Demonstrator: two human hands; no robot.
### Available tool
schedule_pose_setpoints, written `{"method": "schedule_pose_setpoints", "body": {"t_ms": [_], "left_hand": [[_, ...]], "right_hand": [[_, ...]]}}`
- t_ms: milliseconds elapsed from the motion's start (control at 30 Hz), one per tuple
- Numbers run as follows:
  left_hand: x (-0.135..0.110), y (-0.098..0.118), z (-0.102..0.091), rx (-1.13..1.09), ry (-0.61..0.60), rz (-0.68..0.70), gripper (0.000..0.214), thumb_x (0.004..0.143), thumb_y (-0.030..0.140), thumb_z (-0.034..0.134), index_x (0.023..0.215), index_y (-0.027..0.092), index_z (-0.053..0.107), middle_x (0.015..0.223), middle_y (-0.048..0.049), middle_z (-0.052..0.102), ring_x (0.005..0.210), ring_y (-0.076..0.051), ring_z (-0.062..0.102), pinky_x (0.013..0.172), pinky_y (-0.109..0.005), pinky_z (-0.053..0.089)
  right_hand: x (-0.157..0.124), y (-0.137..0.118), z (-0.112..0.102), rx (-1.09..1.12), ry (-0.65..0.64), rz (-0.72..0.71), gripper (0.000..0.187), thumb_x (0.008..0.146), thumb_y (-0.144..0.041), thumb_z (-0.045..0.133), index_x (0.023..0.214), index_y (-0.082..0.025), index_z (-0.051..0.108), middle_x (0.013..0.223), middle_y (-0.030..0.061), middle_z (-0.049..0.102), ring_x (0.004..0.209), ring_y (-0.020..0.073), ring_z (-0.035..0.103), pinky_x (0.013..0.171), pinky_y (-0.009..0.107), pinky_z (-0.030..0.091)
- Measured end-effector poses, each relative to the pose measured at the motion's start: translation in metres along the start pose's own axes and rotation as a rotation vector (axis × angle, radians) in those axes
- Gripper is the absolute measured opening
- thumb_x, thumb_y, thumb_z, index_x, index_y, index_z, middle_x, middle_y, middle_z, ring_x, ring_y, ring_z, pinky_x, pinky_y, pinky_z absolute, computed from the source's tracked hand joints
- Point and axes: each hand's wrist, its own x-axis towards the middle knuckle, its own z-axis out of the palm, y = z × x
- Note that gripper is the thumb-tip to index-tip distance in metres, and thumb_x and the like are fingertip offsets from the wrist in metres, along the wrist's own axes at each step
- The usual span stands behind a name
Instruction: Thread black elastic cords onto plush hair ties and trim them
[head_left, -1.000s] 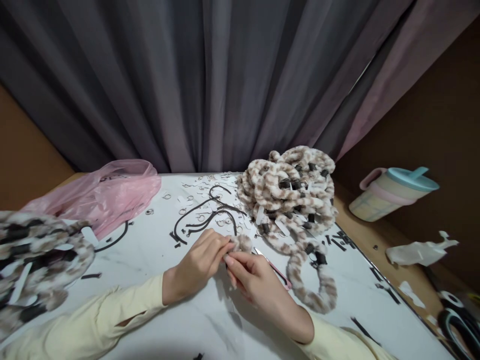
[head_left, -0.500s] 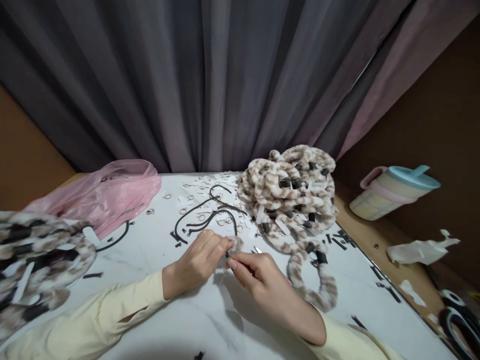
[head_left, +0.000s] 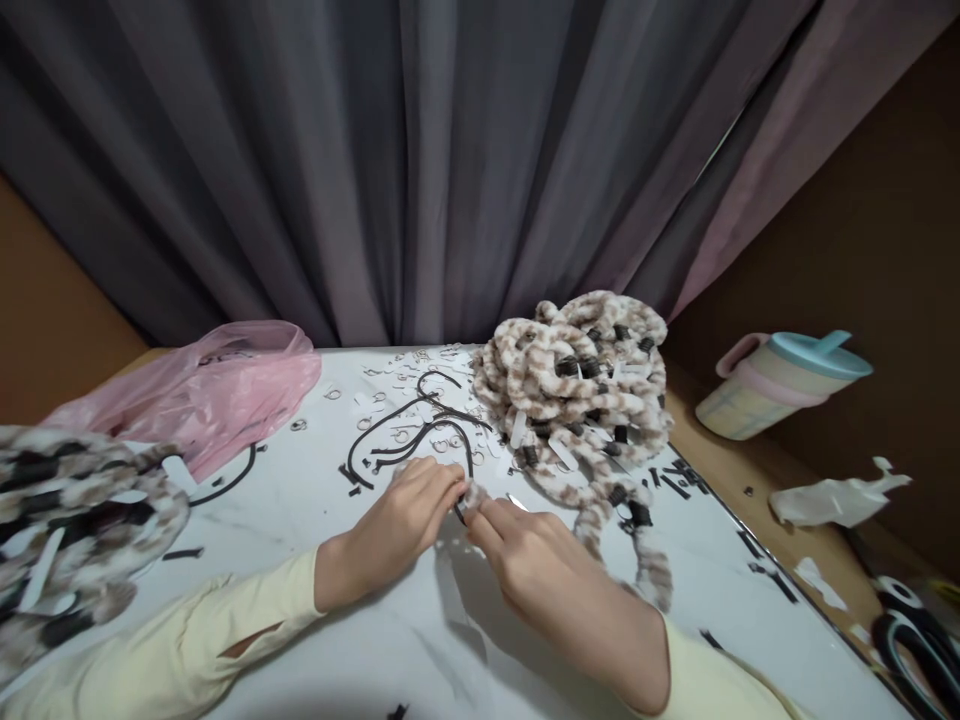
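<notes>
My left hand (head_left: 397, 525) and my right hand (head_left: 536, 565) meet at the middle of the white table (head_left: 315, 520), both pinching one end of a fuzzy brown-and-cream headband (head_left: 649, 570). The headband curves off to the right of my right hand and looks blurred. A thin black strip (head_left: 459, 510) shows between my fingertips. A small metal tool tip (head_left: 516, 500) pokes out just above my right hand.
A heap of fuzzy headbands (head_left: 581, 385) lies behind my hands, another heap (head_left: 67, 520) at the left edge. Black bare bands (head_left: 420, 430) and small rings litter the table. A pink plastic bag (head_left: 210, 385), a lidded cup (head_left: 784, 385), scissors (head_left: 911, 630) and a grey curtain (head_left: 420, 170) surround it.
My right hand has slid forward over the pink-handled tool. The headband's fuzzy end has shrunk between my fingers, and its loop on the right has shifted and blurred.
</notes>
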Motion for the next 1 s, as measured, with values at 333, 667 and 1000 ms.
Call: {"method": "schedule_pose_setpoints", "body": {"t_ms": [333,667,1000], "left_hand": [[0.008,0.010,-0.012,-0.203,0.021,-0.053,0.012,0.093,0.012,0.039,0.087,0.016,0.048,0.074,-0.0004,0.052,0.069,-0.011,0.049,0.065,-0.022,0.040],[0.010,0.018,-0.024,-0.381,-0.041,-0.168,0.012,0.091,0.014,0.044,0.081,0.016,0.051,0.069,0.0032,0.051,0.060,-0.007,0.049,0.057,-0.016,0.039],[0.007,0.019,-0.028,-0.274,-0.040,0.060,0.008,0.092,0.011,0.041,0.087,0.015,0.047,0.075,-0.0015,0.054,0.070,-0.011,0.049,0.065,-0.022,0.042]], "right_hand": [[0.001,0.017,0.000,0.200,0.253,0.060,0.028,0.070,0.008,0.038,0.080,-0.014,0.052,0.074,0.0025,0.046,0.066,0.0136,0.040,0.055,0.025,0.023],[0.008,0.030,0.003,0.535,0.248,0.029,0.031,0.068,0.011,0.037,0.074,-0.011,0.057,0.068,0.0007,0.046,0.062,0.0094,0.041,0.057,0.019,0.028],[0.000,0.030,-0.015,0.442,0.170,-0.119,0.036,0.079,0.004,0.032,0.104,-0.012,0.052,0.101,0.0104,0.053,0.094,0.0162,0.051,0.075,0.025,0.043]]}}
